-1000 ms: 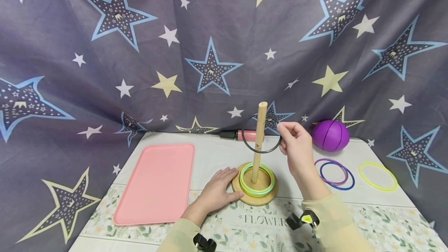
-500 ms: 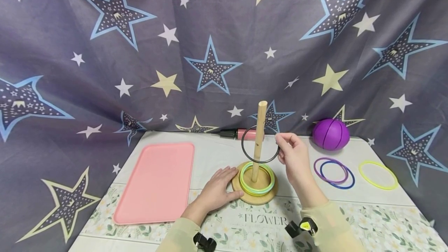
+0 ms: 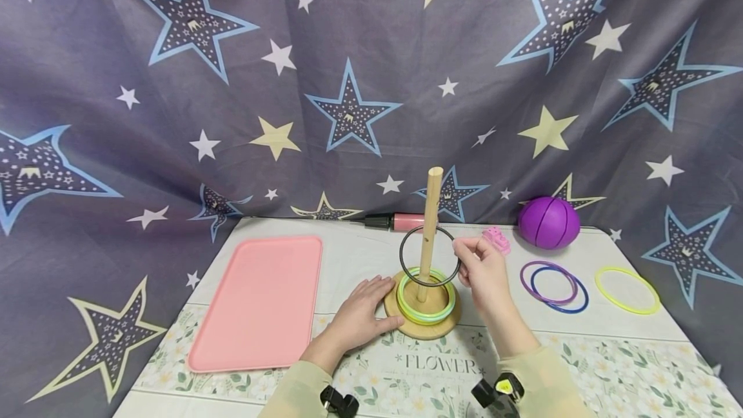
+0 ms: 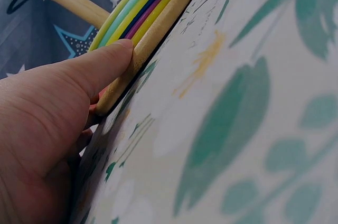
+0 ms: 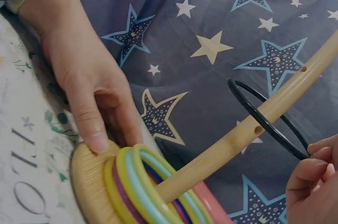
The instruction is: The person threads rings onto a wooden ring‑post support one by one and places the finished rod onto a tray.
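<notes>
My right hand (image 3: 484, 273) pinches a thin black ring (image 5: 266, 126) by its right edge. The ring encircles the wooden peg (image 3: 429, 224), partway down and well below the top. Several coloured rings (image 4: 127, 18), in yellow, green, dark blue and purple, lie stacked round the foot of the peg on its round wooden base (image 3: 426, 333). On the base's left rim rests my left hand (image 3: 362, 315), fingers spread; in the left wrist view its thumb (image 4: 113, 55) touches the base edge beside the stack.
A pink tray (image 3: 261, 302) lies to the left. At the back are a pink and black pump (image 3: 400, 222), a small pink toy (image 3: 498, 240) and a purple ball (image 3: 548, 223). Purple (image 3: 522, 279), blue and yellow rings (image 3: 638, 312) lie on the right.
My right hand has lowered the black ring along the peg, from near the top to just above the stack. The pink toy behind that hand has come into sight. My left hand stays put.
</notes>
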`<state>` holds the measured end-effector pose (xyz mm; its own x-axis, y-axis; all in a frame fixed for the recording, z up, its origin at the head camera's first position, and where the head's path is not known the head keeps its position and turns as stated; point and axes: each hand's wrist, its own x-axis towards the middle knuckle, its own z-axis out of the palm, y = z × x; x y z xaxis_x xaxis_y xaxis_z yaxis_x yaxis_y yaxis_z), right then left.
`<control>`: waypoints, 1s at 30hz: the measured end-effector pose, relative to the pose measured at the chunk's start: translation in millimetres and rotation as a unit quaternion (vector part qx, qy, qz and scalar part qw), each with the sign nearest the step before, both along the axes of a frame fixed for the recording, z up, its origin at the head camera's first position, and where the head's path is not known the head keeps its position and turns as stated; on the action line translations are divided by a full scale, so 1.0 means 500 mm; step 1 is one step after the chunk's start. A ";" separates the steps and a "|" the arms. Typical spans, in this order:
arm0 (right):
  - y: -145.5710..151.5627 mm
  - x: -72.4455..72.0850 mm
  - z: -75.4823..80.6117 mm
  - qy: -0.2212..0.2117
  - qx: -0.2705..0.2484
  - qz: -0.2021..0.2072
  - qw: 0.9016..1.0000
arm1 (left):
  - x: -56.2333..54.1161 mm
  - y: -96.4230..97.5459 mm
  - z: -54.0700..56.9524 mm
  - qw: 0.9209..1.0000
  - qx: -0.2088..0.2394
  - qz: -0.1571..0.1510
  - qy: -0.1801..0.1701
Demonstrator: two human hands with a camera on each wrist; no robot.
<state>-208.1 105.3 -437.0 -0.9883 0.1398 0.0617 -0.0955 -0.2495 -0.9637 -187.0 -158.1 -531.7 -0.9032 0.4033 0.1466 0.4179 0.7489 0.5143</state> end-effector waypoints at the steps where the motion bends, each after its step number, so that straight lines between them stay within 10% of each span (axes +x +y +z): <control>1: 0.000 0.001 -0.003 -0.004 0.002 0.002 1.000 | 0.000 0.000 0.000 1.000 0.001 -0.001 0.001; 30: 0.004 0.015 -0.090 -0.071 0.055 0.037 0.995 | 0.005 0.000 0.003 1.000 0.008 -0.008 0.009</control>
<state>-200.8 107.2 -482.1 -0.9954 0.0665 -0.0683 0.0583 -0.1430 -0.9880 -184.6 -158.4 -530.1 -0.8936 0.4159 0.1688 0.4393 0.7336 0.5185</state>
